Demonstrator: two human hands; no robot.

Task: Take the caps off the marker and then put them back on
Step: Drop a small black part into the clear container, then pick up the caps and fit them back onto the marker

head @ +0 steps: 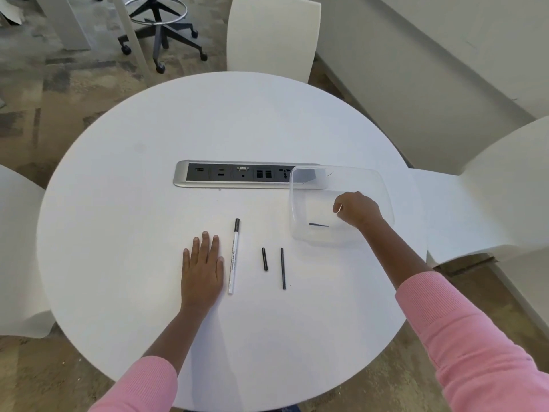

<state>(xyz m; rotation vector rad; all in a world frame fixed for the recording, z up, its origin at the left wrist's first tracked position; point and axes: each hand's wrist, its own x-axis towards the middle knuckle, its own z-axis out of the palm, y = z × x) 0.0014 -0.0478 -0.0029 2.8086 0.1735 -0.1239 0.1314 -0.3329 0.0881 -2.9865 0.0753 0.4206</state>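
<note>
Taking the round white table [133, 203] as a clock face with me at 6, my left hand [203, 263] lies palm down at about 7 o'clock, close to the middle. Its fingers are straight and only slightly spread, pointing toward 12, and hold nothing. My pink sleeve [139, 385] is pushed up the forearm.

Just beside that hand, on its 3 o'clock side and not touching it, lies the marker [234, 257]. It is white with small print along the barrel and lies flat, running almost from 12 to 6. Its black cap [237, 223] is on the end toward 12. I cannot tell how the near end is finished.

Further toward 3 lie a short black piece [264, 259] and then a long black stick [283, 268], near each other but apart, both lined up like the marker.

At 12 o'clock from the middle, a silver socket panel [225, 173] is set into the tabletop.

At about 2 o'clock stands a clear plastic box [292, 203], open at the top, with its far corner over the right end of the panel. A thin dark item [318, 224] lies on its floor. My right hand [356, 209] reaches down into the box with the fingers curled in toward the thumb. I cannot tell whether they pinch anything.

White chairs stand at 9 [17, 248], 12 [273, 34] and 3 o'clock [490, 188].
</note>
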